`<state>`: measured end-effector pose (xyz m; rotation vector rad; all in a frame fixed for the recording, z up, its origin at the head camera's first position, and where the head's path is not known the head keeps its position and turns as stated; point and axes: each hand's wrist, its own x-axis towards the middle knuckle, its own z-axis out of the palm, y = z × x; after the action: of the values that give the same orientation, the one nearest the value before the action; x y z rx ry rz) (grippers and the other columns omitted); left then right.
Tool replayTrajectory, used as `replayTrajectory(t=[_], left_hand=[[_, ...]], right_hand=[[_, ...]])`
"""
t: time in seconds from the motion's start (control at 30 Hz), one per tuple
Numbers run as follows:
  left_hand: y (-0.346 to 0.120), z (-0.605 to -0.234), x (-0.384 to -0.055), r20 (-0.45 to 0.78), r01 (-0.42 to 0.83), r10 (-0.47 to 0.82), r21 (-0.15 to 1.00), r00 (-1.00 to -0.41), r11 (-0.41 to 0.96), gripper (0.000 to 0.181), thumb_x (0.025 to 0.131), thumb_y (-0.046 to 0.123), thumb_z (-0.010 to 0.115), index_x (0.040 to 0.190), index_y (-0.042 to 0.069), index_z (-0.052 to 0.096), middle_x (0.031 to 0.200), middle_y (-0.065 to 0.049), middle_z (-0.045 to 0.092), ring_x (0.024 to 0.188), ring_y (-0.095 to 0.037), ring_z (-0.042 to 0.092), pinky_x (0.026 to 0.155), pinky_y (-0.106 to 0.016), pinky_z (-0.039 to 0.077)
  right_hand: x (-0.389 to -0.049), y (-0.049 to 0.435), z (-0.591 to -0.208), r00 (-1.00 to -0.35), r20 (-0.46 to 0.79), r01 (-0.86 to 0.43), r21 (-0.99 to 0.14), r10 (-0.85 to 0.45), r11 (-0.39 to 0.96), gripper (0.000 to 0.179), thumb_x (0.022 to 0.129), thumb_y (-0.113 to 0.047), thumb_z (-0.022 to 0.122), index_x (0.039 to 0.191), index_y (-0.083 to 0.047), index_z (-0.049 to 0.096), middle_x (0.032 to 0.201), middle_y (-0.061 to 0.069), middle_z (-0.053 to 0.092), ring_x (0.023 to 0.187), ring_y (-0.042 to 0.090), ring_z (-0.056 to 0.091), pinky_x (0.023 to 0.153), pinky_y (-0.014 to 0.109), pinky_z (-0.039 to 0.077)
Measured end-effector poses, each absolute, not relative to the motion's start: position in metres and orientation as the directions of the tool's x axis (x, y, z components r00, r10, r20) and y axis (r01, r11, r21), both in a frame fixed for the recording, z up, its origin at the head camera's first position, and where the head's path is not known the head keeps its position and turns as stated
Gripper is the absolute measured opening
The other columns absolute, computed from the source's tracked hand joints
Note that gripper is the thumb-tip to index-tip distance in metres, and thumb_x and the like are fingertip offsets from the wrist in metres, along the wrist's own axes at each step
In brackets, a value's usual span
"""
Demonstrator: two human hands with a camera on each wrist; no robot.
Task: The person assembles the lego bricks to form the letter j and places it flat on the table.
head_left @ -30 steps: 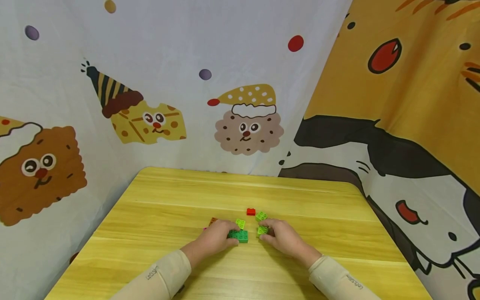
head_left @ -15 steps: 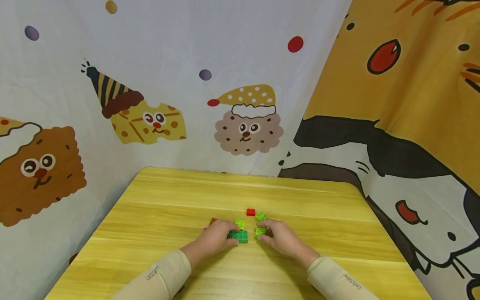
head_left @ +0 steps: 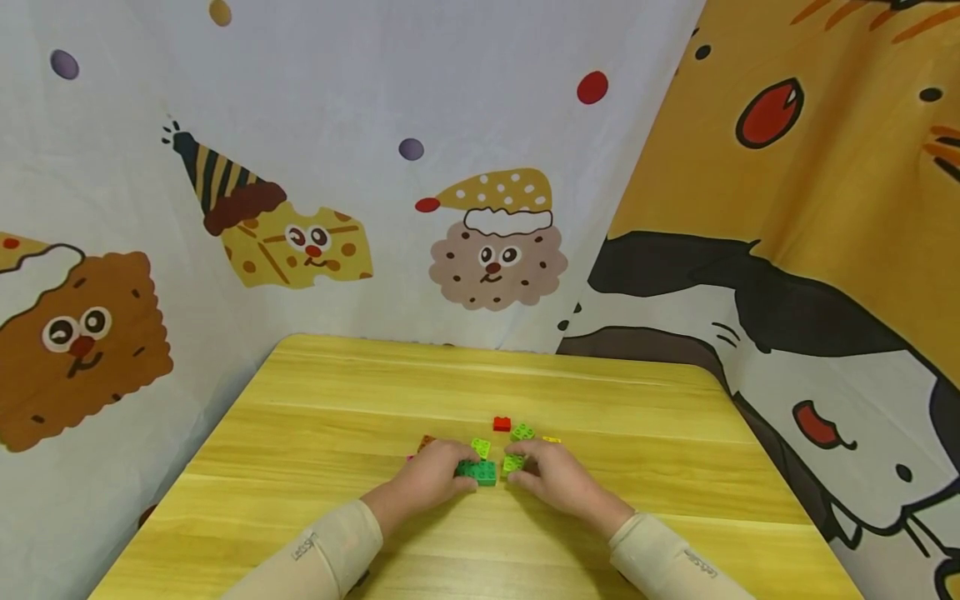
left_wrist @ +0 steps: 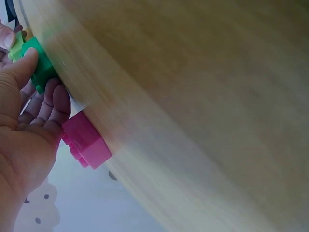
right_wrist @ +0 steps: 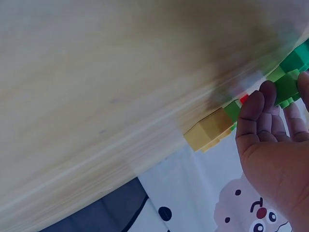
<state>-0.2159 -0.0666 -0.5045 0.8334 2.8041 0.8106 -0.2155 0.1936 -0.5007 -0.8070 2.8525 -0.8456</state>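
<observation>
My left hand (head_left: 426, 479) holds a dark green toy building brick (head_left: 482, 473) between thumb and fingers, low over the wooden table. The left wrist view also shows the thumb on this green brick (left_wrist: 43, 65). Just to its right, my right hand (head_left: 564, 479) pinches a smaller light green brick (head_left: 513, 464), its studs facing up. A narrow gap separates the two bricks in the head view. In the right wrist view, thumb and fingers close on the light green brick (right_wrist: 287, 88). My fingers hide parts of both bricks.
Beyond my hands lie a yellow-green brick (head_left: 481, 447), a red brick (head_left: 502, 424) and another light green brick (head_left: 522, 432). A yellow brick (head_left: 552, 439) peeks out behind my right hand. Beside my left hand are a brown brick (head_left: 427, 442) and a pink brick (left_wrist: 87, 141).
My right hand has slid left with the light green brick, bringing it closer to the dark green one. The yellow brick has come into view behind it. My left hand stays in place.
</observation>
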Motion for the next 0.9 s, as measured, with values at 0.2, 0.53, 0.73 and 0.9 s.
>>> replayTrajectory(t=[0.2,0.53,0.73,0.9], left_hand=[[-0.066,-0.504,-0.216,0.056,0.485,0.539,0.522,-0.840,0.701,0.035,0.095,0.028,0.083,0.124,0.009,0.077,0.123,-0.005,0.078,0.112,-0.018,0.072,0.094,-0.035,0.061],[-0.067,-0.502,-0.215,0.075,0.504,0.548,0.513,-0.833,0.695,0.034,0.094,0.025,0.083,0.123,0.008,0.077,0.123,-0.006,0.078,0.112,-0.019,0.073,0.094,-0.036,0.062],[-0.068,-0.501,-0.216,0.067,0.496,0.547,0.523,-0.835,0.693,0.035,0.095,0.025,0.083,0.125,0.008,0.077,0.125,-0.007,0.078,0.115,-0.021,0.073,0.095,-0.037,0.062],[-0.068,-0.502,-0.216,0.073,0.502,0.550,0.522,-0.832,0.690,0.034,0.095,0.025,0.083,0.124,0.008,0.077,0.124,-0.007,0.078,0.113,-0.020,0.073,0.093,-0.036,0.062]], right_hand=[[-0.215,0.189,-0.499,-0.854,0.097,-0.476,-0.541,-0.510,0.693,0.041,0.100,-0.026,0.077,0.137,-0.010,0.070,0.121,0.004,0.076,0.089,0.004,0.068,0.076,0.025,0.058],[-0.213,0.184,-0.495,-0.841,0.111,-0.498,-0.543,-0.530,0.676,0.039,0.100,-0.023,0.077,0.136,-0.010,0.070,0.110,-0.002,0.074,0.085,0.001,0.063,0.074,0.023,0.056],[-0.213,0.183,-0.496,-0.835,0.122,-0.509,-0.544,-0.537,0.667,0.038,0.099,-0.023,0.078,0.135,-0.012,0.071,0.112,-0.002,0.075,0.086,0.001,0.064,0.075,0.022,0.056],[-0.213,0.182,-0.497,-0.834,0.122,-0.510,-0.543,-0.538,0.667,0.038,0.099,-0.021,0.078,0.135,-0.012,0.071,0.113,-0.001,0.075,0.087,0.002,0.065,0.077,0.023,0.058]])
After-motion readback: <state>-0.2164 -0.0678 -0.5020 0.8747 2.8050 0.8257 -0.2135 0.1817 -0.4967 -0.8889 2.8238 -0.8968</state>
